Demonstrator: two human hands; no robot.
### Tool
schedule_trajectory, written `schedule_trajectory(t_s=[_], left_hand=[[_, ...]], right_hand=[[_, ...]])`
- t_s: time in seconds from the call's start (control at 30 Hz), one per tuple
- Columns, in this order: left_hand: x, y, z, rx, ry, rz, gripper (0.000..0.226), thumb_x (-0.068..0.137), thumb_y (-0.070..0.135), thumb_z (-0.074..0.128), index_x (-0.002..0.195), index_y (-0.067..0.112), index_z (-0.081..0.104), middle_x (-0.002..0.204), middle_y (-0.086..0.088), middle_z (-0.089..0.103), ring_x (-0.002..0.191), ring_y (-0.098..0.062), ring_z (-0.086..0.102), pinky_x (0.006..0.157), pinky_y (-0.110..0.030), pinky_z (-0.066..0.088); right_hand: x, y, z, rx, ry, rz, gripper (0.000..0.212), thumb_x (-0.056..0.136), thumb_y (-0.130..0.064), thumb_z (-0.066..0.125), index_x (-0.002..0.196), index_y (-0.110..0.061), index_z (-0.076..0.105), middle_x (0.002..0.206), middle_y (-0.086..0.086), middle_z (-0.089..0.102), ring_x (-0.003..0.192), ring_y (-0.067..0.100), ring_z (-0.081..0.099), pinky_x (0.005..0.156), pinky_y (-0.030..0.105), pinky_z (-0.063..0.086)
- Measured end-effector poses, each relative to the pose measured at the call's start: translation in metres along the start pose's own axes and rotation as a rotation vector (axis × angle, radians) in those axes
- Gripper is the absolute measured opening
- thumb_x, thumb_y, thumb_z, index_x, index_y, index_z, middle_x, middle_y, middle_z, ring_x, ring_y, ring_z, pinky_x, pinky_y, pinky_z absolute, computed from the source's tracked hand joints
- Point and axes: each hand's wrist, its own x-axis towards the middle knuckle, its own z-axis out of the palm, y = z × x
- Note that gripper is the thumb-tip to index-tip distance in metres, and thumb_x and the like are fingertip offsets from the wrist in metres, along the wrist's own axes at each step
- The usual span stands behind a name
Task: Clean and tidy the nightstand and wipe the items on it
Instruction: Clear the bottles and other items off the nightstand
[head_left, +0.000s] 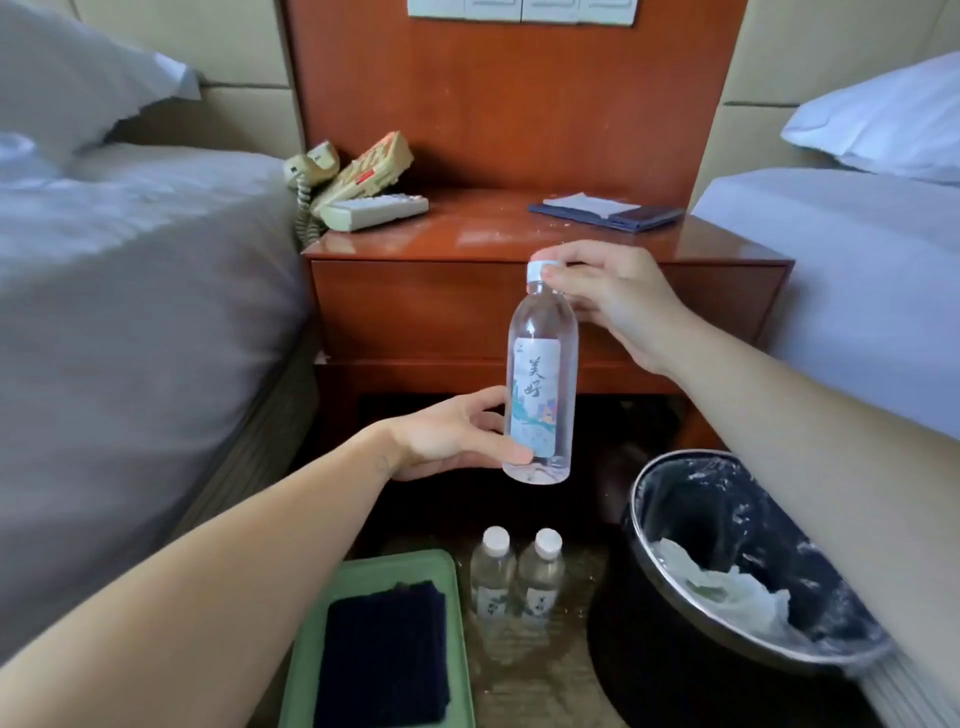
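Centre frame, before the drawer front: right hand (608, 306) fingers (561, 255) pinch the white screw cap (536, 270) of a clear plastic labelled water bottle (540, 384), upright in mid-air. The left hand (457, 436) grips its lower body. Above: glossy red-brown wooden nightstand surface (493, 231) with beige corded phone (353, 174), pale remote (374, 210) and folded navy cloth (608, 212). Bottom of frame, floor: two small clear bottles (491, 577), green plastic tray (374, 569) holding a dark cloth (384, 654), black lined bin (637, 499).

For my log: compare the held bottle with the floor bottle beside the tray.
The held bottle hangs in the air; the floor bottle stands on the floor. The right hand grips the held bottle's cap, the left hand its base; no hand touches the floor bottle. Both are upright, clear, white-capped, labelled.
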Motion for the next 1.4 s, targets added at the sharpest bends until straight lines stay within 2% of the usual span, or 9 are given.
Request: schedule_trajectory(t_s=[0.1,0.2,0.33,0.43,0.57,0.67,0.77,1.1,1.4], left_hand=[[-0.007,-0.035,0.006,-0.037,-0.086,-0.107,0.071,0.078,0.015,0.076,0.141,0.023,0.044,0.138,-0.011,0.056,0.127,-0.022,0.055,0.11,-0.039,0.04],[-0.015,-0.073,0.021,-0.112,-0.097,-0.182,0.061,0.081,0.007,0.069,0.138,0.012,0.048,0.138,-0.008,0.057,0.128,-0.02,0.054,0.112,-0.037,0.039],[-0.029,-0.135,0.047,-0.188,-0.071,-0.272,0.063,0.077,0.01,0.074,0.136,0.01,0.051,0.137,-0.008,0.058,0.128,-0.02,0.054,0.111,-0.036,0.039],[-0.034,-0.17,0.056,-0.094,0.002,-0.306,0.056,0.08,0.009,0.077,0.131,0.012,0.056,0.134,-0.01,0.06,0.121,-0.019,0.059,0.105,-0.03,0.045],[-0.029,-0.197,0.06,0.097,0.119,-0.332,0.046,0.077,0.015,0.082,0.118,0.015,0.062,0.116,-0.001,0.068,0.11,-0.016,0.065,0.101,-0.025,0.047],[-0.021,-0.214,0.067,0.155,0.184,-0.345,0.047,0.075,0.016,0.083,0.118,0.013,0.063,0.108,0.004,0.068,0.107,-0.018,0.065,0.097,-0.02,0.046],[-0.015,-0.222,0.074,0.281,0.203,-0.345,0.051,0.076,0.021,0.083,0.123,0.015,0.063,0.113,0.004,0.067,0.102,-0.01,0.061,0.078,-0.005,0.042],[0.009,-0.241,0.074,0.406,0.267,-0.427,0.061,0.074,0.027,0.084,0.129,0.016,0.06,0.121,0.002,0.067,0.109,-0.013,0.06,0.097,-0.027,0.044],[0.018,-0.246,0.075,0.362,0.301,-0.445,0.054,0.079,0.021,0.08,0.128,0.013,0.061,0.119,-0.002,0.068,0.107,-0.017,0.061,0.095,-0.029,0.045]], right_hand=[[-0.022,0.024,0.011,-0.025,-0.053,0.053,0.014,0.088,-0.016,0.067,0.1,-0.019,0.073,0.095,0.006,0.075,0.085,0.017,0.068,0.086,0.034,0.054],[-0.044,0.049,0.02,-0.017,-0.104,0.131,0.015,0.088,-0.013,0.067,0.102,-0.013,0.071,0.092,0.006,0.075,0.081,0.01,0.069,0.084,0.03,0.054],[-0.071,0.085,0.028,-0.093,-0.246,0.248,0.015,0.085,-0.013,0.071,0.099,-0.008,0.071,0.09,0.013,0.074,0.082,0.017,0.068,0.082,0.033,0.057],[-0.082,0.107,0.033,-0.183,-0.336,0.313,0.017,0.082,-0.013,0.074,0.098,-0.008,0.071,0.091,0.015,0.074,0.084,0.022,0.069,0.087,0.038,0.055],[-0.087,0.131,0.043,-0.361,-0.406,0.351,0.013,0.075,-0.02,0.077,0.088,-0.02,0.074,0.088,0.003,0.075,0.097,0.025,0.069,0.092,0.041,0.052],[-0.089,0.143,0.049,-0.439,-0.459,0.352,0.013,0.071,-0.024,0.078,0.083,-0.028,0.074,0.088,-0.008,0.073,0.095,0.013,0.067,0.087,0.033,0.052],[-0.092,0.15,0.052,-0.523,-0.527,0.375,0.019,0.076,-0.022,0.078,0.095,-0.023,0.074,0.087,-0.009,0.074,0.09,0.009,0.068,0.082,0.025,0.052],[-0.099,0.165,0.06,-0.666,-0.612,0.325,0.028,0.073,-0.019,0.081,0.099,-0.021,0.07,0.087,-0.006,0.072,0.087,0.01,0.068,0.087,0.036,0.055],[-0.101,0.168,0.066,-0.745,-0.674,0.294,0.028,0.073,-0.02,0.082,0.096,-0.024,0.065,0.093,-0.006,0.067,0.091,0.012,0.065,0.085,0.038,0.055]])
